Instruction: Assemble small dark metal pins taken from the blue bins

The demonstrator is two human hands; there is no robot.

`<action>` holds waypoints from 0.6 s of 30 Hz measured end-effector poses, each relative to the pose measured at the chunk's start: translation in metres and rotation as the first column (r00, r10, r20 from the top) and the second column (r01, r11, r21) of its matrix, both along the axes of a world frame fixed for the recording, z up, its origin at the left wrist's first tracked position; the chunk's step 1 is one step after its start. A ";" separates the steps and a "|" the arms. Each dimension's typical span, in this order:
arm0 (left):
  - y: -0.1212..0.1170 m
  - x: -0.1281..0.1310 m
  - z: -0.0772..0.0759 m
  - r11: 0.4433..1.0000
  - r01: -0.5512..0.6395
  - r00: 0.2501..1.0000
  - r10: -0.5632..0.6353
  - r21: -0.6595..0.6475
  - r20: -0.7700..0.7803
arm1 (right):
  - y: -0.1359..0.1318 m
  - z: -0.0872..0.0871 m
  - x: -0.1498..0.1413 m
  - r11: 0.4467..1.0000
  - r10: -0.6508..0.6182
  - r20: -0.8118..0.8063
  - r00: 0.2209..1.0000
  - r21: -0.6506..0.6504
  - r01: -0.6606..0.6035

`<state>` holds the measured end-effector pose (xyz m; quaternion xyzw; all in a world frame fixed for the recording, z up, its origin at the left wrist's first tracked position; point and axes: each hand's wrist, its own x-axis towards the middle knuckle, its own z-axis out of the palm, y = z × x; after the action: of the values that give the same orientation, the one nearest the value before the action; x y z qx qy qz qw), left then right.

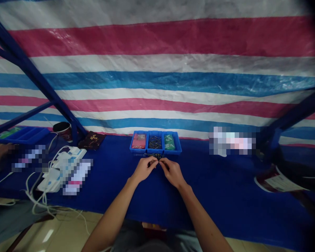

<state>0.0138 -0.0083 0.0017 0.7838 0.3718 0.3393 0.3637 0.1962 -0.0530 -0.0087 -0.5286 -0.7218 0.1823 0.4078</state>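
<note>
view: head-worn | from: person's head, above the near table [225,196] edge | faces: forward and down | near: left hand [144,169], right hand [173,172] just below centre | far: striped tarp [157,87] filling upper half

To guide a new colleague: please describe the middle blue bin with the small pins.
Facing the striped tarpaulin, look at the blue-covered table and the three side-by-side blue bins beyond the left hand and right hand. The wanted one is the middle bin, holding loose dark pins, while its neighbours hold red items and green items.
</note>
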 end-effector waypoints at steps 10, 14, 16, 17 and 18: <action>-0.001 0.001 0.002 1.000 -0.003 1.000 0.003 -0.011 -0.009 | -0.001 0.002 0.000 1.000 -0.007 0.008 1.000 -0.004 0.007; -0.001 0.001 0.002 1.000 -0.009 1.000 0.009 -0.022 -0.006 | -0.001 0.003 0.000 1.000 0.000 0.018 1.000 -0.006 0.000; -0.001 0.001 0.002 1.000 -0.009 1.000 0.009 -0.022 -0.007 | -0.001 0.003 0.000 1.000 0.000 0.025 1.000 -0.005 0.000; -0.001 0.001 0.002 1.000 -0.010 1.000 0.010 -0.021 -0.008 | -0.001 0.003 0.000 1.000 -0.002 0.025 1.000 -0.004 0.002; -0.001 0.001 0.002 1.000 -0.010 1.000 0.010 -0.021 -0.007 | -0.001 0.003 -0.001 1.000 -0.005 0.021 1.000 -0.003 0.005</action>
<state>0.0147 -0.0089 0.0035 0.7793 0.3805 0.3345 0.3688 0.1956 -0.0540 -0.0055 -0.5328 -0.7245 0.1770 0.3999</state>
